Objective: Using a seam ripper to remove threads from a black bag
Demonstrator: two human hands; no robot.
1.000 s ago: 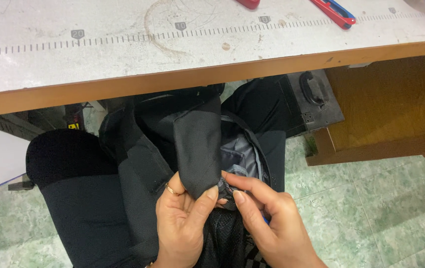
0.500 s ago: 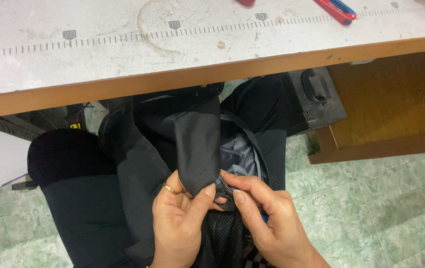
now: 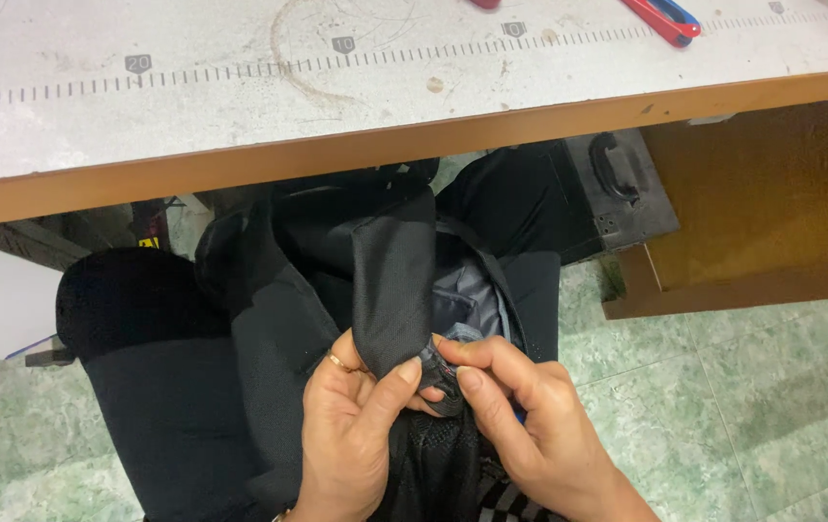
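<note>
The person sits at a table (image 3: 240,126) with a black bag (image 3: 375,290) on the lap, below the table's front edge. Both hands work at one spot on the bag, low in the view. The left hand (image 3: 351,435) is closed on a flap (image 3: 392,280) of black cloth, its thumb pressed on the flap's lower end and the fingers curled behind it; a ring (image 3: 341,363) sits on one finger. The right hand (image 3: 530,425) is closed too, thumb and forefinger pinching a small bit of the bag's edge just beside the left thumb, so the two hands touch. What exactly the right fingertips pinch is too small to tell. The flap runs from the hands up towards the table edge. To the right of it the bag's grey lining (image 3: 467,300) shows.

The table top is pale and scuffed, with a ruler scale (image 3: 336,60) printed along it and a wooden front edge. At its far edge, towards the right corner, lie red and blue scissors (image 3: 663,15), only partly in view. Under the table on the right stand a dark case (image 3: 617,188) with a handle and a wooden cabinet (image 3: 771,203). The floor (image 3: 723,387) is green tile.
</note>
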